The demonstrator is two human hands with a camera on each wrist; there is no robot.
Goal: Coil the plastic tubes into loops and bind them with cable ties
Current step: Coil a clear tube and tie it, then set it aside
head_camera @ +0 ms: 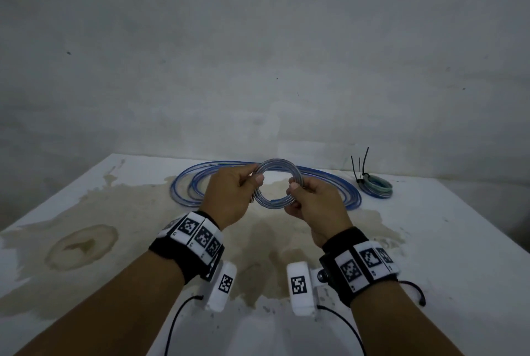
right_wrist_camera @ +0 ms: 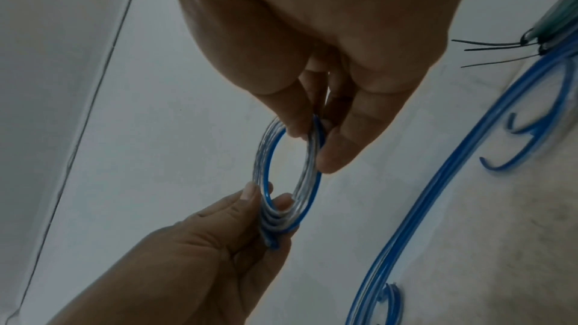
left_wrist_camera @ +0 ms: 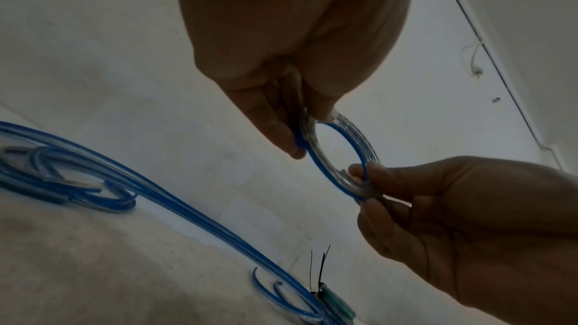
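Observation:
A clear tube with a blue stripe, wound into a small coil [head_camera: 277,164], hangs in the air above the table between both hands. My left hand [head_camera: 229,192] pinches the coil's left side [left_wrist_camera: 305,137] with thumb and fingers. My right hand [head_camera: 312,203] pinches the right side [right_wrist_camera: 312,137]. In the right wrist view the several turns lie stacked together [right_wrist_camera: 275,216] in the left hand's grip. No cable tie shows on this coil.
Loose blue-striped tubes [head_camera: 186,186] lie in long loops on the stained white table [head_camera: 114,241] behind the hands. At the back right sits a small bound coil [head_camera: 377,187] with black cable tie tails [head_camera: 361,166] sticking up. A grey wall rises behind the table.

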